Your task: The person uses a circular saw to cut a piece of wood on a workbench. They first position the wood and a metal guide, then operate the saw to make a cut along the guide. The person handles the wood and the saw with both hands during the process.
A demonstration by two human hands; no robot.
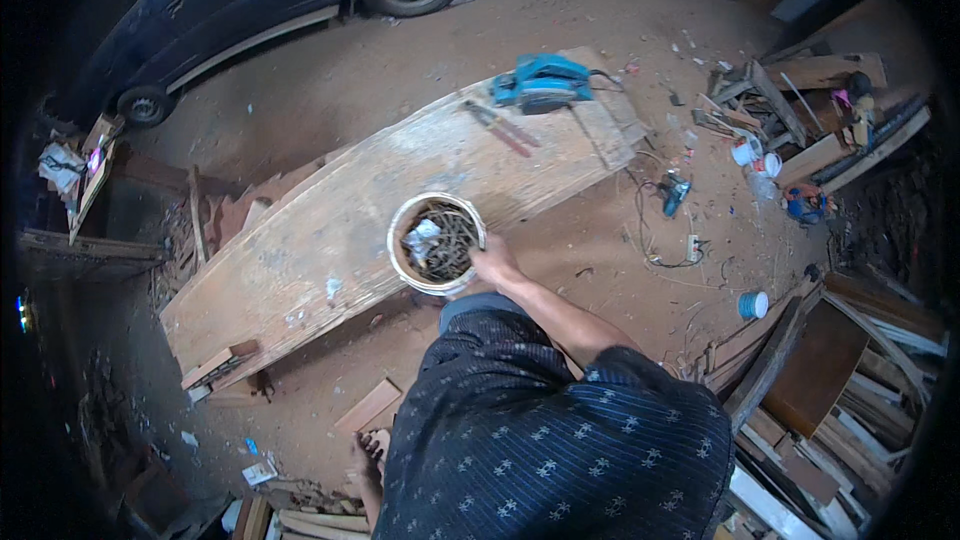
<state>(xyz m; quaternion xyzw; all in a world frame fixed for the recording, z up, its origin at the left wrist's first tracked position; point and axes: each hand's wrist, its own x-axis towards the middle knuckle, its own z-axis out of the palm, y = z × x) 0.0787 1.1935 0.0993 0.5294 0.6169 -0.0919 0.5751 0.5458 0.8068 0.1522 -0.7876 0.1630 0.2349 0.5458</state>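
Observation:
My right hand (494, 261) grips the right rim of a round white bucket (394, 246). Inside the bucket lie many thin brownish pieces that look like nails (452, 240), along with a crumpled pale scrap (424, 236). The bucket is in front of my body, over the near edge of a long wooden tabletop (350, 200). Low on my left side hangs my left hand (367, 456), partly hidden by my shirt; its fingers are too small and dim to read.
On the tabletop's far end are a blue electric planer (545, 85) and red-handled pincers (502, 128). A drill (674, 192) and a power strip (693, 248) lie on the dirt floor at right. Wood offcuts (810, 340) crowd the right; a dark car (260, 0) stands behind.

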